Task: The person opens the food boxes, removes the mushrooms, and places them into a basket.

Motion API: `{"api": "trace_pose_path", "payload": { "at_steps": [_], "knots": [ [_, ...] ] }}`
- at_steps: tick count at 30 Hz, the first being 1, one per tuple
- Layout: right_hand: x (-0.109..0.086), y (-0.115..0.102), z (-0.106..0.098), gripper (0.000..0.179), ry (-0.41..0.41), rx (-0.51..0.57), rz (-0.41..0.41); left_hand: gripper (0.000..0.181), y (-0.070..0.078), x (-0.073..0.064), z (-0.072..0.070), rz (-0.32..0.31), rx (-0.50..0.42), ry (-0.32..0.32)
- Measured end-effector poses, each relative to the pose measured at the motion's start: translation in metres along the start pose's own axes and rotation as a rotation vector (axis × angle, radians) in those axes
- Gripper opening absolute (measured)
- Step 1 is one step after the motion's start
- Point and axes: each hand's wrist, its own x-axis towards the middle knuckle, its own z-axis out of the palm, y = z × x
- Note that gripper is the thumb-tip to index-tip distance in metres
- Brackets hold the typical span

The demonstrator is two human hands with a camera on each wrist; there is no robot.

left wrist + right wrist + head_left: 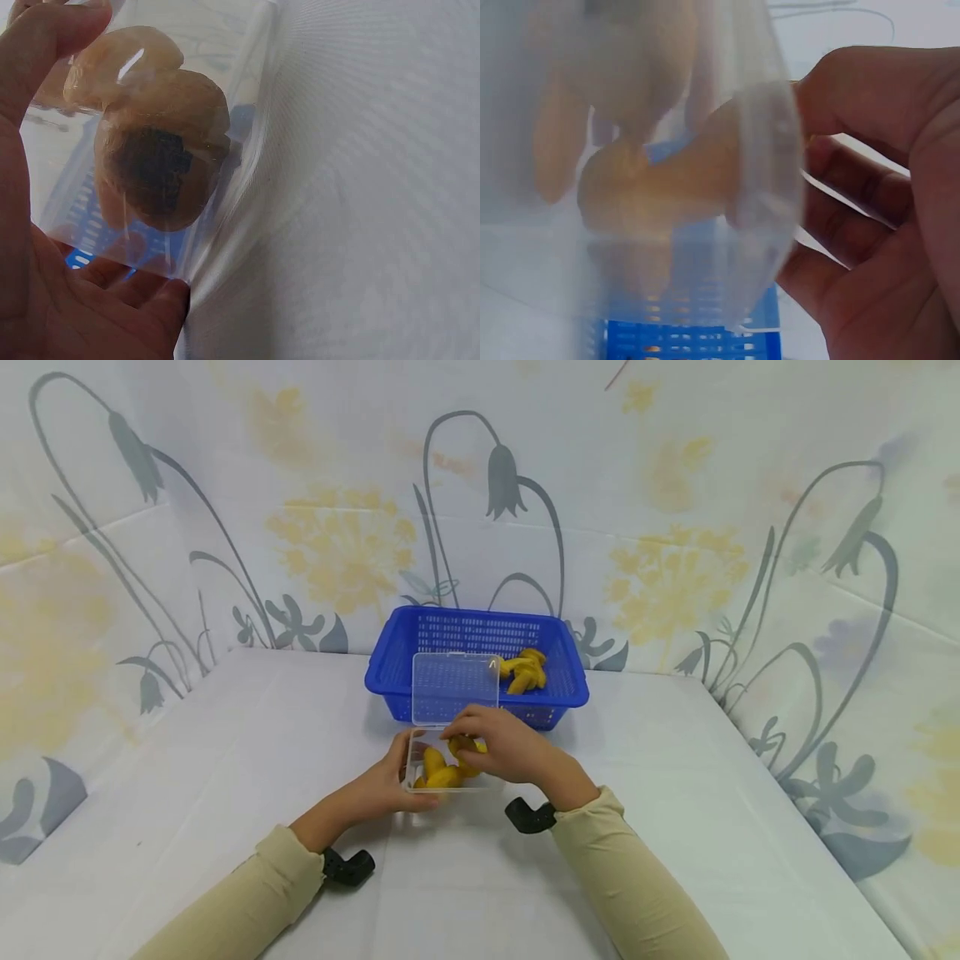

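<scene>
A clear plastic box [491, 787] with its lid [455, 689] raised is held tilted above the white cloth. My left hand [388, 783] grips it from the left, thumb along the near side and fingers round the far side. Several yellow, mushroom-shaped pieces [444, 777] lie inside; through the clear wall in the left wrist view, a rounded mushroom [165, 112] shows large. At the opening, my right hand [504, 745] pinches a yellow mushroom [467, 748] with bent fingers. The right wrist view catches that hand [870, 202] partly behind the box's edge, with a mushroom [660, 187] blurred by the plastic.
A blue perforated basket [390, 652] stands just behind the box, with more yellow mushrooms [525, 670] in its right part. The raised lid overlaps its front in the head view. White cloth [225, 760] covers the table, and a flower-printed curtain [480, 527] hangs behind.
</scene>
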Motion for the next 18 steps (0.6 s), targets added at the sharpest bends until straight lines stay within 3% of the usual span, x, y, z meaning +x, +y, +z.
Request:
{"api": "trace_pose_path", "payload": {
  "at_steps": [9,18],
  "knots": [
    [-0.001,0.001,-0.002,0.024,0.115,0.066,-0.093,0.109,-0.007,-0.005,0.000,-0.008,0.011,0.016],
    [-0.010,0.003,-0.017,0.027,0.184,0.103,-0.110,0.105,-0.002,0.001,0.002,0.054,0.004,-0.007]
  ]
}}
